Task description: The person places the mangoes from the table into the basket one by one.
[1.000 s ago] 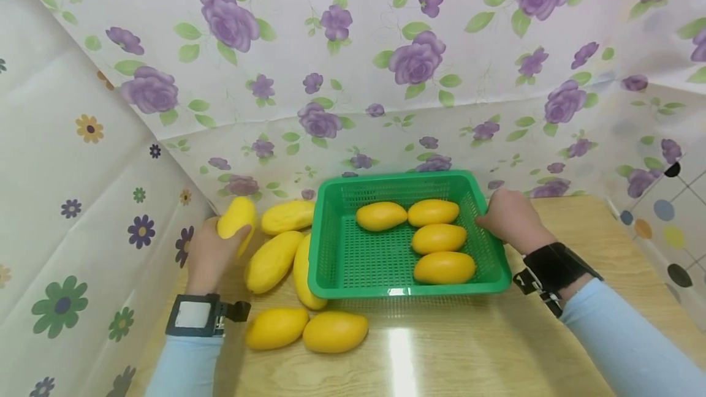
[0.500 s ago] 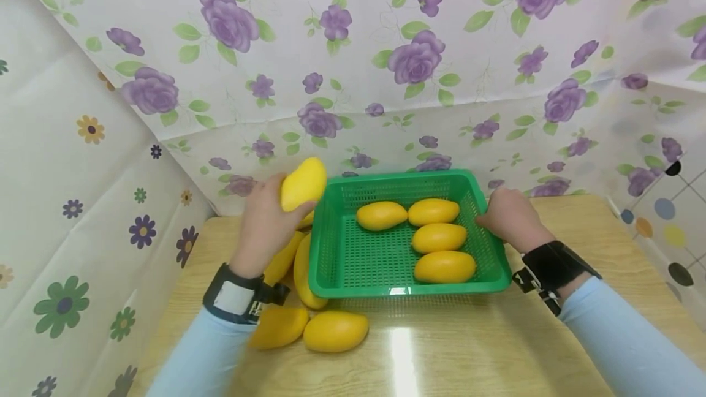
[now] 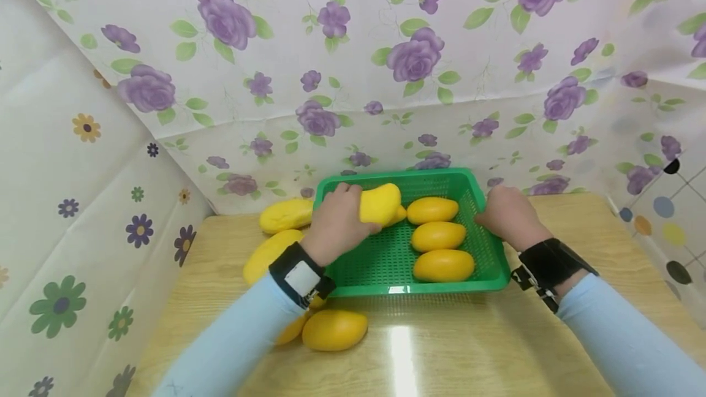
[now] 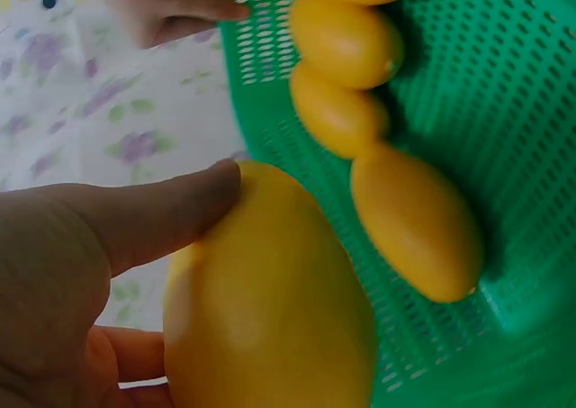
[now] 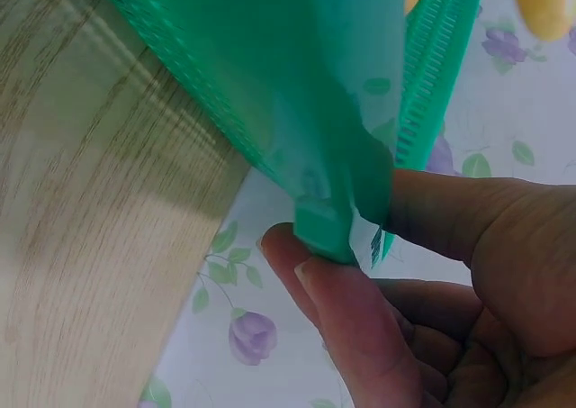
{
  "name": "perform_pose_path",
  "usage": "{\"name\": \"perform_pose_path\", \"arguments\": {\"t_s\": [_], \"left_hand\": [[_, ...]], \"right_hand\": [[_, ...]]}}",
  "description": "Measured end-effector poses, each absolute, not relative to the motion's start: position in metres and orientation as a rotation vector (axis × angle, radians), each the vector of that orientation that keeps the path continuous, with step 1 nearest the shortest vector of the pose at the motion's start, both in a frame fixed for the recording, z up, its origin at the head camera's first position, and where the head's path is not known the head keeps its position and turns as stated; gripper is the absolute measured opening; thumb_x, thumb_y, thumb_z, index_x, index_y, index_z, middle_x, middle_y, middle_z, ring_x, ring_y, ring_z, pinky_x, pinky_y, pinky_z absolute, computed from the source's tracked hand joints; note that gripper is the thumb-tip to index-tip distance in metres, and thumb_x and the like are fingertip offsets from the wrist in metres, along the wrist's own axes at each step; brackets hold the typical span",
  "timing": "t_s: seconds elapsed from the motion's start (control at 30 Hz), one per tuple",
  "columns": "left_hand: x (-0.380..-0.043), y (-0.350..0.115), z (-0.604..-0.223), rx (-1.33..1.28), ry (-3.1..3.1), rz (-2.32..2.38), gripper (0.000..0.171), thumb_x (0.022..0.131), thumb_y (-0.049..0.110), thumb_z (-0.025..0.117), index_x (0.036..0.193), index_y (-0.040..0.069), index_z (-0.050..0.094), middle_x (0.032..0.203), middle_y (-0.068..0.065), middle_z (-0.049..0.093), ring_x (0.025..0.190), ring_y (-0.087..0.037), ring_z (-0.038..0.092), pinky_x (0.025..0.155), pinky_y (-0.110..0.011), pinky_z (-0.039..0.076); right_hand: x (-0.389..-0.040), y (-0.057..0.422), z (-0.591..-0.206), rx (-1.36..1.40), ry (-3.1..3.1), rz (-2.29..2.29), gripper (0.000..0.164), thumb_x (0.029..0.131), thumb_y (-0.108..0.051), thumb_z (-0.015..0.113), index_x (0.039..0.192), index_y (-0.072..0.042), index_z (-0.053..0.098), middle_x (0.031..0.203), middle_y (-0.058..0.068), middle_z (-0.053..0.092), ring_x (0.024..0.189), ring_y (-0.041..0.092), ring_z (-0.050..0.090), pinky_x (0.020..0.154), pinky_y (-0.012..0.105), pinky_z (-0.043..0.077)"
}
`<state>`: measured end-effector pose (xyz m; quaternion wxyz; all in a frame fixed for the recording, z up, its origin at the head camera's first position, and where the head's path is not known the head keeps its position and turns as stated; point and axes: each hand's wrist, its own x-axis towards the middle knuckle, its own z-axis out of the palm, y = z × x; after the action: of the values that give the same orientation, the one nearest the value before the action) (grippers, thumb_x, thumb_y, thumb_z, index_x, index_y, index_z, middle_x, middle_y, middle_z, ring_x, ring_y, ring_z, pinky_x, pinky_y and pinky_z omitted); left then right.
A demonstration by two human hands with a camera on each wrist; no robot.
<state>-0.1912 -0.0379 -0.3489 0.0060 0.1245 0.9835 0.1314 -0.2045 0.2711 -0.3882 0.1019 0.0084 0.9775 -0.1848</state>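
My left hand (image 3: pixel 339 222) grips a yellow mango (image 3: pixel 382 202) over the left part of a green plastic basket (image 3: pixel 408 290). In the left wrist view the thumb lies along the upper side of this mango (image 4: pixel 279 291), with fingers under it. Inside the basket, several mangoes rest on the slotted floor: a column of three, such as the middle mango (image 3: pixel 438 237), and one behind the held fruit, mostly hidden in the head view. My right hand (image 3: pixel 510 216) pinches the basket's right rim between thumb and fingers, seen close up in the right wrist view at the rim (image 5: pixel 328 228).
Left of the basket more mangoes lie on the wooden table (image 3: pixel 463 348), one at the back (image 3: pixel 285 215) and one near the front (image 3: pixel 334 330). My left forearm partly covers others. A flowered sheet (image 3: pixel 358 78) hangs behind, and another covering (image 3: pixel 83 213) stands at the left.
My left hand has carried the mango rightward from the pile at the left, over the basket's left rim. The right hand has kept its hold on the basket, which stays in place.
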Motion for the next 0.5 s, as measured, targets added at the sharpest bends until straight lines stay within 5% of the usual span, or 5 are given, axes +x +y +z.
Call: {"name": "perform_pose_path", "arguments": {"t_s": [0.33, 0.5], "left_hand": [[-0.197, -0.022, -0.374, 0.466, 3.035, 0.047, 0.077, 0.063, 0.062, 0.076, 0.121, 0.014, 0.057, 0.113, -0.004, 0.060, 0.100, -0.028, 0.053, 0.081, -0.049, 0.045], [-0.200, -0.022, -0.382, 0.446, 2.917, 0.190, 0.065, 0.064, 0.056, 0.079, 0.110, 0.014, 0.058, 0.095, -0.002, 0.060, 0.082, -0.022, 0.057, 0.060, -0.039, 0.047]], "right_hand": [[-0.204, 0.271, -0.388, 0.024, 2.870, -0.549, 0.025, 0.080, -0.018, 0.066, 0.064, -0.007, 0.052, 0.053, 0.002, 0.040, 0.047, 0.018, 0.046, 0.044, 0.027, 0.037], [-0.206, 0.272, -0.388, 0.029, 2.871, -0.530, 0.026, 0.080, -0.020, 0.067, 0.063, -0.007, 0.052, 0.052, 0.001, 0.039, 0.047, 0.017, 0.046, 0.044, 0.026, 0.037]]}}
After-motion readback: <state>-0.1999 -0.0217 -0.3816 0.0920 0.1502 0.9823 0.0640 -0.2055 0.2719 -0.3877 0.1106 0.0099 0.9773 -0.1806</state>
